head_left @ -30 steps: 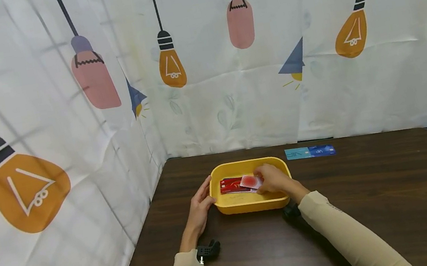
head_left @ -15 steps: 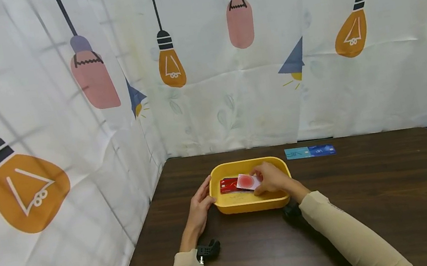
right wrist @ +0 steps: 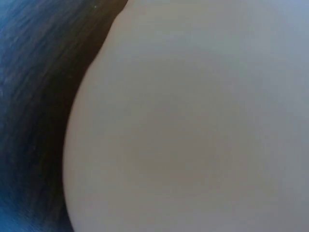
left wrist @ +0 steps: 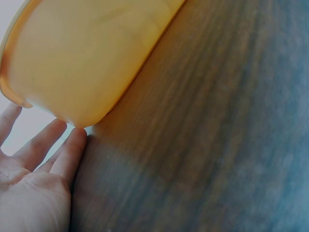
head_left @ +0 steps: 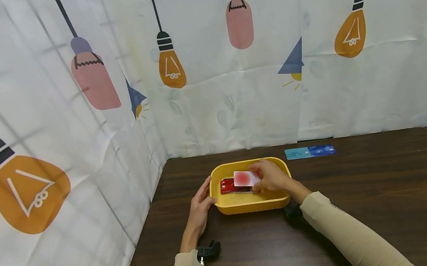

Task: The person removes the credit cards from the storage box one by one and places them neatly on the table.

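A yellow plastic tray stands on the dark wooden table. Its left end is touched by my left hand, whose nearly straight fingers also meet the tray wall in the left wrist view. My right hand reaches inside and pinches a pale card with a red round patch by its right side. Beneath and left of that card, a red card lies on the tray floor, partly covered. Other card edges show under it, too small to tell apart. A blurred pale surface fills most of the right wrist view.
A light blue card and a dark blue card lie side by side on the table, beyond the tray to the right. White curtains printed with lamps hang behind the table and along its left.
The pale card in my right hand has moved left and slightly up, away from the near side of the tray. My left hand has stayed at the tray's end.
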A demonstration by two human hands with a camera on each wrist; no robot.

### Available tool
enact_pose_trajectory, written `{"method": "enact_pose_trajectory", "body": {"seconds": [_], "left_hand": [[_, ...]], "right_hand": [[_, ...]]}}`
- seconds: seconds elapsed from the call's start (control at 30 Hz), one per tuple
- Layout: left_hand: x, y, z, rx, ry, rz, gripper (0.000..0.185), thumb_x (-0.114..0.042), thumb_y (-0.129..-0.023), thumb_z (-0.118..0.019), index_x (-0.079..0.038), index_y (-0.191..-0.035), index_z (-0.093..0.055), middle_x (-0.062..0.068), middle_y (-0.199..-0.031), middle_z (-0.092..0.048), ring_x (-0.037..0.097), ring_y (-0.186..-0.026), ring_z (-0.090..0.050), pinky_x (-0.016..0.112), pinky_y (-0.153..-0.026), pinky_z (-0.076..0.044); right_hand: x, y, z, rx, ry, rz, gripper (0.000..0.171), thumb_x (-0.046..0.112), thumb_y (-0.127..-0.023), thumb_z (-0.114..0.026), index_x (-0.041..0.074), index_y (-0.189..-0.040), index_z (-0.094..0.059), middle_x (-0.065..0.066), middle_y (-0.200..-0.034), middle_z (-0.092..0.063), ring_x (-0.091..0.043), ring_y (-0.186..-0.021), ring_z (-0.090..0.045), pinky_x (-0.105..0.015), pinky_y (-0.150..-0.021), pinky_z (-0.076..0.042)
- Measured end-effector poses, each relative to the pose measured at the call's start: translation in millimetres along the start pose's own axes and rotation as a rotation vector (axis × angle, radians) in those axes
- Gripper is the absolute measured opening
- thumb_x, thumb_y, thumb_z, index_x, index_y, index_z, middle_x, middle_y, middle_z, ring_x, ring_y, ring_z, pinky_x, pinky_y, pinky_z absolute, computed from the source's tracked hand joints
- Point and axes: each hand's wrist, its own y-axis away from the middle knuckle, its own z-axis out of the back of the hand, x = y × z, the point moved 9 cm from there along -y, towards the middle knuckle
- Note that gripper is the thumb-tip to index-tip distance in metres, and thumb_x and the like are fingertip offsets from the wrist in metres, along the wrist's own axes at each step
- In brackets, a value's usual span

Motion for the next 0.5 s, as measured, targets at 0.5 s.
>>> {"method": "enact_pose_trajectory", "body": {"seconds": [0.5], "left_hand": [[-0.7, -0.3, 0.0, 0.002, -0.015, -0.021, 0.068, 0.004, -0.094, -0.049, -0.014, -0.159, -0.039, 0.022, -0.157, -0.044, 0.04, -0.138, -0.046, 0.027, -0.102, -0.052]], "right_hand": [[-1.9, 0.1, 4.8, -0.035, -0.037, -0.026, 0.058, 0.018, -0.078, -0.089, 0.021, -0.133, -0.07, -0.009, -0.103, -0.053, -0.019, -0.079, -0.055, -0.028, -0.066, -0.049]]}}
